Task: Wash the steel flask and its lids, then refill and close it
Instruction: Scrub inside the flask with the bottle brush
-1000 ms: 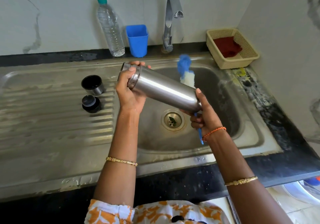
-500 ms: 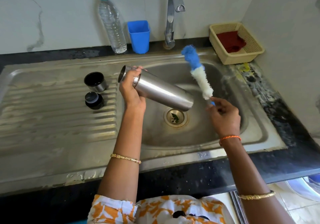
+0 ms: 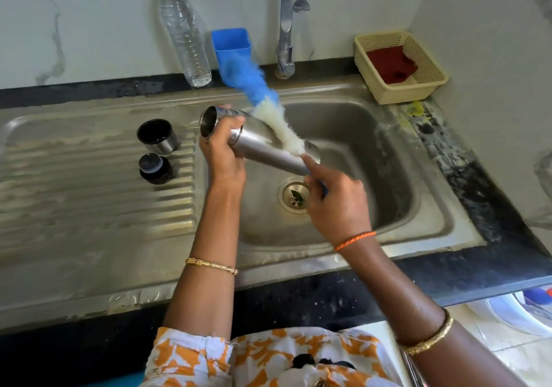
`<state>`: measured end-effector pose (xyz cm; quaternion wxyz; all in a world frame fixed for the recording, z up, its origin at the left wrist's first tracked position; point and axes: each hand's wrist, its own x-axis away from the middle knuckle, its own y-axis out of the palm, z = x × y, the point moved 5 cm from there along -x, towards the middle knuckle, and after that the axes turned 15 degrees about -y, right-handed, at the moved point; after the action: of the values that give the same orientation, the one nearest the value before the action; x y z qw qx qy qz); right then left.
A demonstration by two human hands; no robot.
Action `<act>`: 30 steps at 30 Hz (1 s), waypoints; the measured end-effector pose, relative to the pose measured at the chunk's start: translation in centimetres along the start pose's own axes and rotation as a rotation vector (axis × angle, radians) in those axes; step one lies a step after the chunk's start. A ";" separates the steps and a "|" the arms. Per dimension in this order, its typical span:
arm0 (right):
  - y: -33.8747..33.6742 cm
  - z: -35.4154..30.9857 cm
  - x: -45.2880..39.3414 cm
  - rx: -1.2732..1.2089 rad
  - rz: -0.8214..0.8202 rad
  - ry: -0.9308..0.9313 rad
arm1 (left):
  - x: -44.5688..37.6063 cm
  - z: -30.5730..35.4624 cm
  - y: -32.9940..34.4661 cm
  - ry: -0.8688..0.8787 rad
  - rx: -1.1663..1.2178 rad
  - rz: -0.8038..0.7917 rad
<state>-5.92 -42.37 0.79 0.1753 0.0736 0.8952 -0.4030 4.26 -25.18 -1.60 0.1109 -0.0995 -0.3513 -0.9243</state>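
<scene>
Steel flask under the brush, over the sink

Steel flask: tilted above the sink basin, left hand wrapped round its neck. Bottle brush: blurred bristles lying across the flask body, handle pinched in the right hand. Two lids: standing apart on the ribbed drainboard

No legible text (bottle unlabelled) anywhere here.

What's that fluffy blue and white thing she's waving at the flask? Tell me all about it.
It is a bottle brush: a long fluffy head, blue at the tip and white nearer its thin blue handle. The right hand grips the handle. The blurred head lies across the outside of the tilted steel flask, over the sink basin, pointing up-left.
</scene>
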 end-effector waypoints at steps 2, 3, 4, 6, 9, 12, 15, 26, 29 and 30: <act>-0.8 2.9 -0.1 0.065 -0.060 0.105 | -0.1 0.4 -0.3 -0.022 0.059 -0.056; -1.3 4.0 -0.2 0.075 -0.073 0.161 | -0.2 0.7 -0.4 -0.013 0.085 -0.083; -1.7 4.6 -0.3 0.074 -0.073 0.198 | -0.2 0.9 -0.4 -0.004 0.098 -0.108; -1.7 4.1 -0.4 0.069 -0.041 0.165 | -0.4 1.0 -0.1 0.006 0.083 -0.138; -0.6 -0.4 0.0 -0.007 0.080 -0.091 | -0.2 0.1 0.5 0.008 0.036 -0.136; 0.1 -3.3 0.6 -0.085 0.139 -0.269 | 0.2 -0.3 0.5 0.019 -0.006 -0.131; 0.1 -0.2 -0.6 -0.083 0.067 -0.167 | 0.0 0.2 0.1 -0.024 0.012 -0.138; 1.0 10.1 0.9 -0.482 -0.398 0.721 | 0.2 1.4 1.2 -0.027 0.155 -0.454; 3.1 8.5 1.5 -1.039 -0.351 0.889 | 0.4 0.8 1.7 -0.080 0.148 -0.550; 3.4 8.0 1.3 -1.127 -0.346 0.875 | 0.6 0.7 1.8 -0.084 0.141 -0.575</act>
<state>-4.12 -46.11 -6.98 -0.2531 -0.0159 0.9535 0.1628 4.28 -26.14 0.21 -0.1636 -0.0263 -0.4327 -0.8862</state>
